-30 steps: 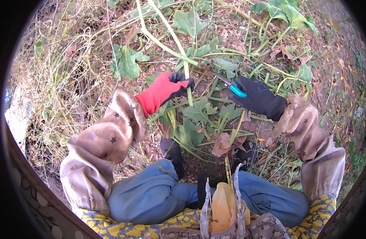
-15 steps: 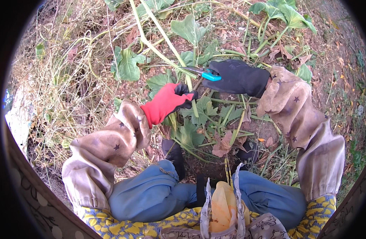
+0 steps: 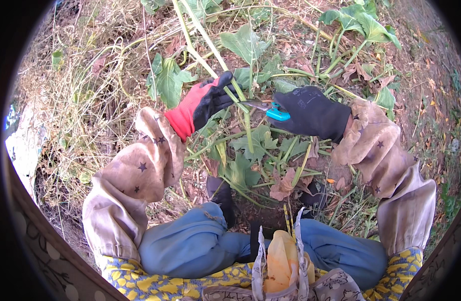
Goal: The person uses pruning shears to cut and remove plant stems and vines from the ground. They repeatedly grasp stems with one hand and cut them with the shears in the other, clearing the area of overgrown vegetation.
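Head view: left hand (image 3: 205,103) angled inward, grip around stems (image 3: 215,50); right hand (image 3: 311,113) clasping pruners (image 3: 277,112).

Teal-handled shears (image 3: 276,111), pointing left, tips at two long green stems (image 3: 214,48)

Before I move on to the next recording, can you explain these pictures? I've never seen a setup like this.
There is no machine here, just a person wearing gloves. The view comes from a wide fisheye camera on their head, looking down, hence the curved dark border. Their blue trousers show near the bottom.

The left hand, in a red and black glove, is at a long pale green stalk; how firmly it grips is unclear. The right hand, in a black glove, holds turquoise-handled shears, blades pointing at the stalk. On the ground are green leaves, withered brown leaves and dry grass.
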